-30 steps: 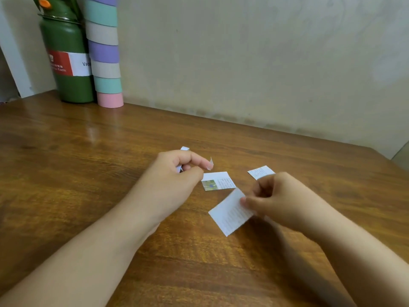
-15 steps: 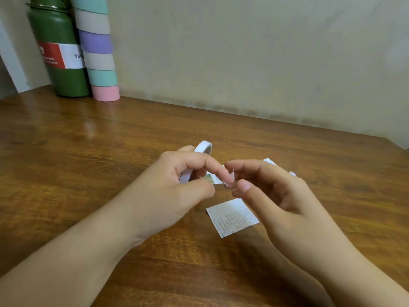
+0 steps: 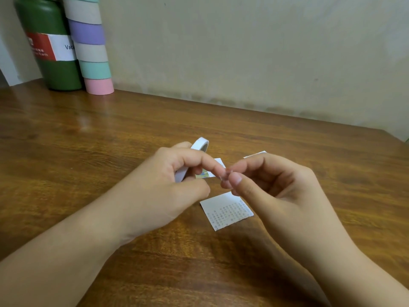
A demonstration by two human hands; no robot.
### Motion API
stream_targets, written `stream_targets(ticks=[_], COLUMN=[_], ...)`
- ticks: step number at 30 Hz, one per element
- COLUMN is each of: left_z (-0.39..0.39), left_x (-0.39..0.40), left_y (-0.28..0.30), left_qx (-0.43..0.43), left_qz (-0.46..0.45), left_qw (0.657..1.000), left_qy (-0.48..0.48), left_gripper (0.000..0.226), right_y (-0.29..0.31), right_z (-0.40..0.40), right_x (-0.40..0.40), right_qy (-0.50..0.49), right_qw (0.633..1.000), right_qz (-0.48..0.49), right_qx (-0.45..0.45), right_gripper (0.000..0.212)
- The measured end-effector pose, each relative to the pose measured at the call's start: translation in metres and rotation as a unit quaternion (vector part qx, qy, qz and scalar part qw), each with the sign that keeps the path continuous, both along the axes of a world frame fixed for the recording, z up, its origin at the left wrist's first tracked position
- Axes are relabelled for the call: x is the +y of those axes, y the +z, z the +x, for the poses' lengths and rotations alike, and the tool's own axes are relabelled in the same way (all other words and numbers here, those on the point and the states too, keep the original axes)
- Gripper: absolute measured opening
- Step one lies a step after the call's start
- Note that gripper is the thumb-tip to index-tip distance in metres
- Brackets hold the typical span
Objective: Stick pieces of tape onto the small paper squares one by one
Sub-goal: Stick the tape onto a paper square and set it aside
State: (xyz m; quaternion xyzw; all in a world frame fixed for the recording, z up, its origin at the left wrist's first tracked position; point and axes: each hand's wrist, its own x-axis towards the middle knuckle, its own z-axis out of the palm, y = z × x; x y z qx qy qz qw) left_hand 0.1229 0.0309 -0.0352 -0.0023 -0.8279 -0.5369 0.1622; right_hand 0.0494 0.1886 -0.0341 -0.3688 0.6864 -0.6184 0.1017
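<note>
My left hand [image 3: 168,180] grips a small white tape roll [image 3: 200,145] above the wooden table [image 3: 110,138]. My right hand [image 3: 272,182] meets it fingertip to fingertip and pinches the clear tape end [image 3: 223,175] between thumb and forefinger. Below the fingers lies a paper square with printed text [image 3: 228,211]. A second paper square with a small colour picture [image 3: 204,173] shows partly behind my left fingers. A third paper square [image 3: 254,154] peeks out behind my right hand.
A green bottle [image 3: 53,49] with a red and white label stands at the back left against the wall. Beside it rises a stack of pastel tape rolls [image 3: 90,45]. The table's right edge runs near the frame's right side.
My right hand let go of the text paper, which now lies flat, and rose to meet the left. The left hand turned so the tape roll shows; the fingertips now pinch the tape end.
</note>
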Motion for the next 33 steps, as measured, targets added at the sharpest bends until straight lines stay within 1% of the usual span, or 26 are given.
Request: stream_targets(ticks=[2, 5, 9, 12, 14, 16, 17, 19, 20, 21, 23, 25, 29, 33], left_z=[0.0, -0.001, 0.0, 0.001, -0.001, -0.003, -0.003, -0.001, -0.001, 0.0, -0.001, 0.0, 0.0, -0.001], left_x=[0.0, 0.0, 0.0, 0.0, 0.0, -0.002, -0.003, -0.005, -0.005, -0.005, -0.004, -0.001, 0.0, 0.001], left_y=[-0.001, -0.003, -0.004, -0.005, -0.008, -0.014, -0.014, -0.013, -0.012, -0.011, -0.012, -0.013, -0.014, -0.015], left_qx=[-0.004, -0.011, -0.026, -0.044, -0.062, -0.08, -0.086, -0.099, -0.108, -0.115, -0.124, -0.138, -0.158, -0.169], left_qz=[-0.014, -0.042, -0.087, -0.115, -0.171, -0.239, -0.247, -0.236, -0.233, -0.235, -0.248, -0.26, -0.294, -0.302], left_qw=[1.0, 0.999, 0.995, 0.991, 0.982, 0.965, 0.962, 0.963, 0.962, 0.961, 0.957, 0.952, 0.941, 0.937], left_qy=[0.006, 0.021, 0.033, 0.042, 0.053, 0.074, 0.083, 0.089, 0.09, 0.091, 0.088, 0.077, 0.057, 0.047], left_gripper=[0.028, 0.029, 0.034, 0.042, 0.056, 0.067, 0.066, 0.055, 0.046, 0.039, 0.029, 0.026, 0.027, 0.029], right_y=[-0.004, -0.003, 0.0, 0.0, -0.003, -0.004, -0.003, -0.001, -0.001, -0.002, -0.003, -0.003, -0.002, -0.004], right_z=[-0.001, -0.002, -0.001, -0.001, 0.0, -0.002, -0.004, -0.01, -0.014, -0.018, -0.022, -0.025, -0.025, -0.024], right_x=[-0.001, 0.0, 0.001, 0.001, -0.001, -0.005, -0.006, -0.006, -0.003, 0.0, 0.003, 0.004, 0.001, 0.0], right_qy=[-0.027, -0.054, -0.054, -0.061, -0.054, -0.038, -0.031, -0.008, 0.006, 0.017, 0.029, 0.038, 0.053, 0.056], right_qw=[0.999, 0.994, 0.994, 0.993, 0.993, 0.991, 0.986, 0.957, 0.94, 0.927, 0.913, 0.908, 0.903, 0.904], right_qz=[0.024, 0.048, 0.07, 0.091, 0.107, 0.114, 0.117, 0.138, 0.157, 0.177, 0.208, 0.22, 0.227, 0.238], right_qx=[0.037, 0.076, 0.071, 0.048, 0.016, -0.054, -0.114, -0.254, -0.302, -0.329, -0.35, -0.353, -0.362, -0.351], right_gripper=[0.009, 0.02, 0.031, 0.036, 0.039, 0.043, 0.046, 0.048, 0.044, 0.04, 0.036, 0.035, 0.036, 0.036])
